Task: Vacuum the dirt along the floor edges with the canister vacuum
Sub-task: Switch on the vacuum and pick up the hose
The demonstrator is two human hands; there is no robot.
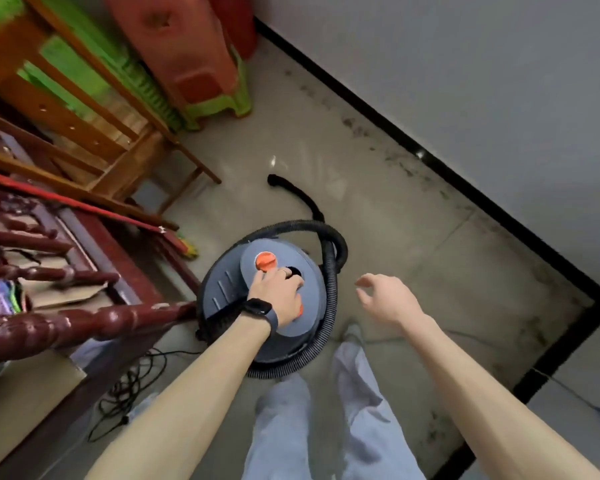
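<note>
Figure. Start of edge vacuuming, seen from the head camera. The left grip (278,292) rests on top of the canister vacuum (229,289), which stands on the floor (378,220). Its fingers curl into the dark recess of the lid, so it holds the canister. The right grip (385,299) hovers just right of the canister with fingers loosely spread, holding nothing. The ribbed hose (329,306) loops around the body between the two grips. Its free end (274,179) lies on the floor well beyond the left grip, and the last stretch runs roughly away from the person. The dirt (395,161) forms a dark band along the black baseboard (465,188), beyond and to the right of the right grip. It runs diagonally from far left to near right. Judged from this layout, the empty right grip is better placed to take the hose. The hose end must then swing rightward to the baseboard.
</note>
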